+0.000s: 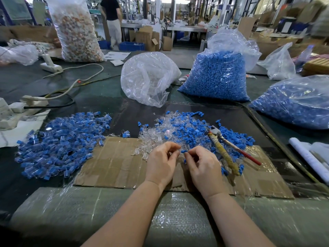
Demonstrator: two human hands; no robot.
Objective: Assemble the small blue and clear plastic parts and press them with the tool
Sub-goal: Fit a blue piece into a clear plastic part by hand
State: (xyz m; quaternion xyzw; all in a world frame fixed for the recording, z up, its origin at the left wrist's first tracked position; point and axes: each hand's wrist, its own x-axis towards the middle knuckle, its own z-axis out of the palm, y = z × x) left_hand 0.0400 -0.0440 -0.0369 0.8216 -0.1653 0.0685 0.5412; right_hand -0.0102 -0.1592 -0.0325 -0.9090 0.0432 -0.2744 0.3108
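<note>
Both hands work over the middle of a flattened cardboard sheet (114, 163) that lies on the dark table (106, 90). The right hand (203, 166) has its thumb and first finger closed together on a small blue part (183, 151); its long axis runs about left to right, toward the left hand. The left hand (161, 161) has its fingers curled with the tips pressed together, just beside the blue part. Whether they pinch a clear part I cannot tell, because it is too small and transparent to see there.

A mixed pile of loose clear and blue parts (183, 131) lies on the far edge of the cardboard, just behind the hands. The pliers-like tool (226, 148) rests on the right side of this pile, not touched; its jaws point to the far left, and its two handles, one yellowish and one red, run toward the near right edge. A pile of joined blue-and-clear pieces (62, 143) lies left of the cardboard. Farther back on the table stand a clear bag (147, 77) and two bags of blue parts (215, 75).
</note>
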